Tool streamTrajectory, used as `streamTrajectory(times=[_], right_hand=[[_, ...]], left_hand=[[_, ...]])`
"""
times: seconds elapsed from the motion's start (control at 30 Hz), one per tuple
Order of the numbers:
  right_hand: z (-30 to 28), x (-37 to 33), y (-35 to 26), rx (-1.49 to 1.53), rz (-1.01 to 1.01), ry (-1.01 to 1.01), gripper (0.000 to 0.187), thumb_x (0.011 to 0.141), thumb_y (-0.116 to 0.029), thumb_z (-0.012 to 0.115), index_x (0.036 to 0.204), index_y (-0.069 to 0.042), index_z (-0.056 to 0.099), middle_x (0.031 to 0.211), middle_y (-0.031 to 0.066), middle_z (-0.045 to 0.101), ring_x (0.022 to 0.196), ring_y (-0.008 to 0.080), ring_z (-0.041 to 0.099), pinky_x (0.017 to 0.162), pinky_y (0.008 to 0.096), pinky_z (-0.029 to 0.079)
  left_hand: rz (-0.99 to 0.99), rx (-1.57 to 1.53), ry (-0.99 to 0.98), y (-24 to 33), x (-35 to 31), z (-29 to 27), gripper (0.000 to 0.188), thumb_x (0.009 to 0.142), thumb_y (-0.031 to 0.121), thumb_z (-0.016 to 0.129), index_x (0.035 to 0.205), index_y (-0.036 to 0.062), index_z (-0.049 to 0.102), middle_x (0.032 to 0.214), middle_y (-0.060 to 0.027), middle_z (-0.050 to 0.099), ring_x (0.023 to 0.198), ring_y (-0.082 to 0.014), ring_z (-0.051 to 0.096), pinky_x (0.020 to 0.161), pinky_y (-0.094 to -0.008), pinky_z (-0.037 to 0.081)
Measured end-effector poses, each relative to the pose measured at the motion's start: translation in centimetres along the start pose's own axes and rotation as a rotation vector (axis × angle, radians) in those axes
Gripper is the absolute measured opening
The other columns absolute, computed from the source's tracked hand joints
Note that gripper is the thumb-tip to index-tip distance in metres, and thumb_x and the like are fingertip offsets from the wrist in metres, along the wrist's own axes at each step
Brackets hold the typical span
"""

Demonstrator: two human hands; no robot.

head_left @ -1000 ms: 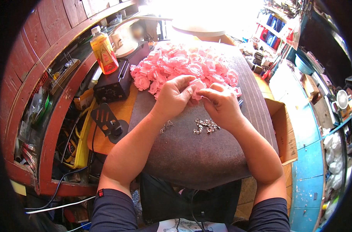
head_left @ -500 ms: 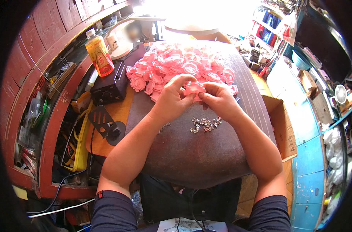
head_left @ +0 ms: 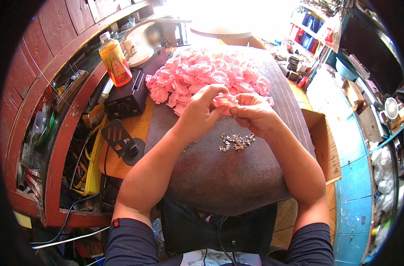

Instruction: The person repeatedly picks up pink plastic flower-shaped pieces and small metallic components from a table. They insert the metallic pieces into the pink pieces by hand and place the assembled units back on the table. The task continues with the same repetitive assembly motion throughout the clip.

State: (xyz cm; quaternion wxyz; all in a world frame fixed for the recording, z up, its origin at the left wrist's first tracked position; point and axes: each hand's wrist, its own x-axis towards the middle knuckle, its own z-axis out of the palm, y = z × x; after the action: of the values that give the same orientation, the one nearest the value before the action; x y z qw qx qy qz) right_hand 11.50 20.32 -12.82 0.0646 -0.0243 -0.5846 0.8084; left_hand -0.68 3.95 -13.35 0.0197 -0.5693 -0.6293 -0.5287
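Left hand (head_left: 198,111): thumb and forefinger pinch a pink piece (head_left: 227,101) from its left side, the remaining fingers mostly hidden from where I stand. Right hand (head_left: 258,116): thumb and forefinger close on the right edge of the same piece, the other fingers curled in toward the palm. Whether a small part also sits between these right fingertips, I cannot tell. The pink piece is held between the two hands, raised in front of the person's chest.

Just beyond the fingers, a heaped pile of pink flower-like pieces (head_left: 206,73) spreads to both sides. Nearer the body than the fingertips, a loose scatter of small silvery metal parts (head_left: 236,142) lies on the dark table cover (head_left: 228,177), close to the right wrist.

Left of the fingers, well apart: a black box (head_left: 125,103) with a knob, an orange-and-yellow bottle (head_left: 116,62) standing on top of it; nearer the person, a black slotted stand (head_left: 120,139). Right of the fingers, past the table edge, an open cardboard box (head_left: 328,148), then blue cabinet fronts (head_left: 353,199).
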Motion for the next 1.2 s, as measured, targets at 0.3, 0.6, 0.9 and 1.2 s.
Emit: streamTrajectory(times=[0.3,0.6,0.9,1.2], right_hand=[[0.6,0.1,0.8,-0.075,-0.088,0.094,0.014,0.088,-0.018,0.073,0.092,-0.005,0.068,0.073,-0.0003,0.064,0.052,0.0039,0.048,0.046,0.0199,0.032],[-5.7,0.2,-3.8,0.011,-0.681,0.596,0.039,0.092,-0.037,0.068,0.109,-0.002,0.063,0.081,0.0057,0.065,0.072,0.0164,0.061,0.063,0.0291,0.045],[-12.1,1.5,-2.4,-1.516,0.231,0.445,0.056,0.083,-0.052,0.064,0.101,0.001,0.071,0.105,0.0279,0.068,0.096,0.043,0.065,0.086,0.0471,0.049],[-13.6,0.4,-2.5,-1.349,-0.22,0.749,0.033,0.084,-0.031,0.071,0.08,0.002,0.068,0.071,0.0123,0.067,0.062,0.0217,0.062,0.062,0.0375,0.049]], left_hand=[[-0.046,-0.046,0.052,-0.9,0.0,0.3,0.043,0.09,0.008,0.069,0.13,0.0056,0.05,0.111,-0.0089,0.059,0.087,-0.0116,0.063,0.074,-0.0267,0.054],[-0.226,-0.034,0.161,-0.7,0.2,-0.3,0.048,0.09,0.009,0.069,0.132,0.0021,0.047,0.109,-0.0094,0.06,0.076,-0.0109,0.062,0.069,-0.0256,0.052],[-0.222,0.064,0.083,-0.8,0.2,0.0,0.031,0.088,0.007,0.07,0.116,-0.0009,0.061,0.098,-0.0076,0.063,0.073,-0.0098,0.06,0.069,-0.0262,0.051],[-0.23,0.082,0.014,-0.5,0.3,0.2,0.03,0.088,0.01,0.071,0.114,-0.0033,0.062,0.1,-0.0099,0.065,0.075,-0.0114,0.062,0.07,-0.0279,0.052]])
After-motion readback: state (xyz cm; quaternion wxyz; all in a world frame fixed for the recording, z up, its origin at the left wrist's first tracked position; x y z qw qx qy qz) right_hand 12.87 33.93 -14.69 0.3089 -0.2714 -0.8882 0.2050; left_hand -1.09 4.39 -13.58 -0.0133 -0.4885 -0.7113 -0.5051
